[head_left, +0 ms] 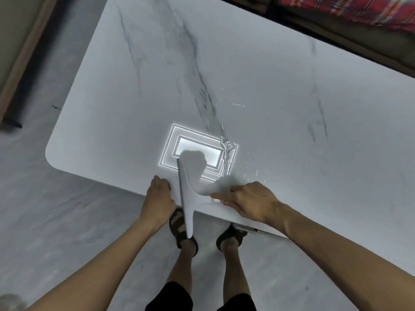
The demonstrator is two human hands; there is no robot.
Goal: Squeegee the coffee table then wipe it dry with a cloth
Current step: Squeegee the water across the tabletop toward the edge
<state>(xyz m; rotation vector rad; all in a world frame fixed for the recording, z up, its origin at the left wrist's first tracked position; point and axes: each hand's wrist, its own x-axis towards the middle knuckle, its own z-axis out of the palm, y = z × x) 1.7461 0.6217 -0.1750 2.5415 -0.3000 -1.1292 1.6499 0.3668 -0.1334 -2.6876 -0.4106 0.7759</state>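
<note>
Big white marble-look table (pixel 258 90) fills most of the view, wet streaks and droplets (pixel 226 151) sitting right of the ceiling-light glare near the front edge. No containers anywhere and no cloth in sight, so drying looks a way off. The squeegee (pixel 187 194) lies on that near edge, blade running roughly away from the person with its near end hanging off over the floor, handle branching right. Right hand (pixel 251 202) is on the handle, fingers curled round it. Left hand (pixel 159 194) rests just left of the blade, fingers loose, pinching nothing. Water's up-right of the blade, so I'd guess the next pull starts there
</note>
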